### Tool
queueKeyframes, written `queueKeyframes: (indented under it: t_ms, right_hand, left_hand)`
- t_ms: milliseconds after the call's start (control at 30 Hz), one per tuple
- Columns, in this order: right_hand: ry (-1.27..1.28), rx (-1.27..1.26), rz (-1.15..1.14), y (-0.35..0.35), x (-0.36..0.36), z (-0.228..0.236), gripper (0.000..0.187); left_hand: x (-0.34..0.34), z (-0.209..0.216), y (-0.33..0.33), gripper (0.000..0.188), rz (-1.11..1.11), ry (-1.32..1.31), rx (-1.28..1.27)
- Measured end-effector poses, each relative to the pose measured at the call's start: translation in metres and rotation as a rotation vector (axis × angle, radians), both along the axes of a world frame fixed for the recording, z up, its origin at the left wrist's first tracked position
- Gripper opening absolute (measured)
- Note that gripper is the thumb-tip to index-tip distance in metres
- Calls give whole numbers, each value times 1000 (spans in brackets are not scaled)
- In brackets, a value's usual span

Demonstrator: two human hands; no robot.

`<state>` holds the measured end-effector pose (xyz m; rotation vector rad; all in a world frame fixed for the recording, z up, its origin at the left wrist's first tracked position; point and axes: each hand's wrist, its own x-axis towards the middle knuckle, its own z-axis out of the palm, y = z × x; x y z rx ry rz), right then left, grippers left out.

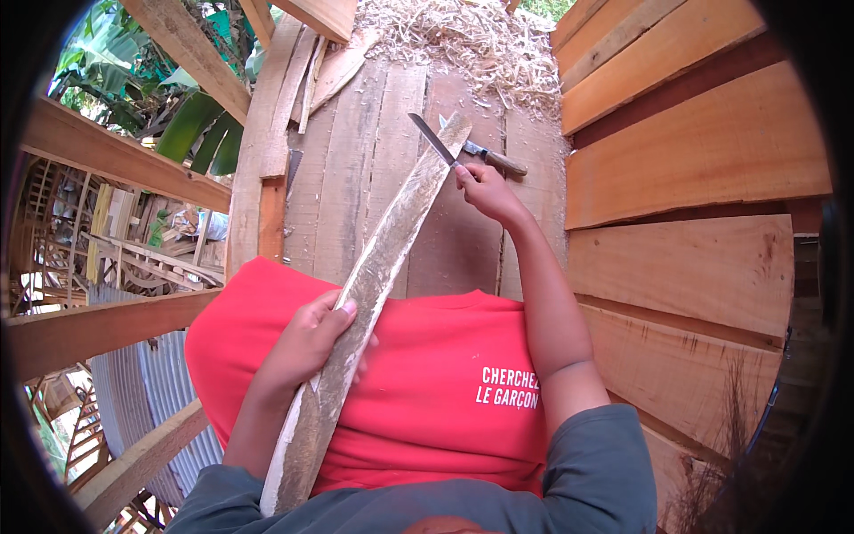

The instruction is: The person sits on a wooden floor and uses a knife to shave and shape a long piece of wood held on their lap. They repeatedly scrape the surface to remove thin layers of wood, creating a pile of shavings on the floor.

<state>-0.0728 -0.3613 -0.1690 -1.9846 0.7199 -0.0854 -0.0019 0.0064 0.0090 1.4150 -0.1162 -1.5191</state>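
Observation:
A long, rough wooden strip (384, 245), mottled grey-brown with pale shaved edges, runs slantwise from my body out over the floorboards. My left hand (313, 338) is wrapped round its lower half, thumb on top. Farther out, my right hand (489, 192) grips a knife (433, 139), its dark blade lying across the strip near the far end. The knife's handle is mostly hidden in my fingers. A second knife (500, 159) with a wooden handle lies on the boards beyond, its blade partly covered by the strip. Red cloth (436, 383) with white lettering covers my lap.
Curled wood shavings (471, 44) are heaped on the far floorboards (356, 160). A plank wall (685, 169) rises close on the right. Open wooden rails (124, 156) stand on the left, with corrugated sheets (165, 383) and plants outside. Loose wood pieces (342, 71) lie at the far left.

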Motion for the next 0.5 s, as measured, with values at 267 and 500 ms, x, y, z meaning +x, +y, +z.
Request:
queueKeyframes:
  t_ms: [267, 500]
  right_hand:
    - [226, 139, 28, 46, 11, 38, 63]
    - [210, -131, -164, 34, 6, 24, 63]
  left_hand:
    - [0, -4, 6, 35, 31, -9, 16]
    - [2, 0, 5, 33, 37, -14, 27]
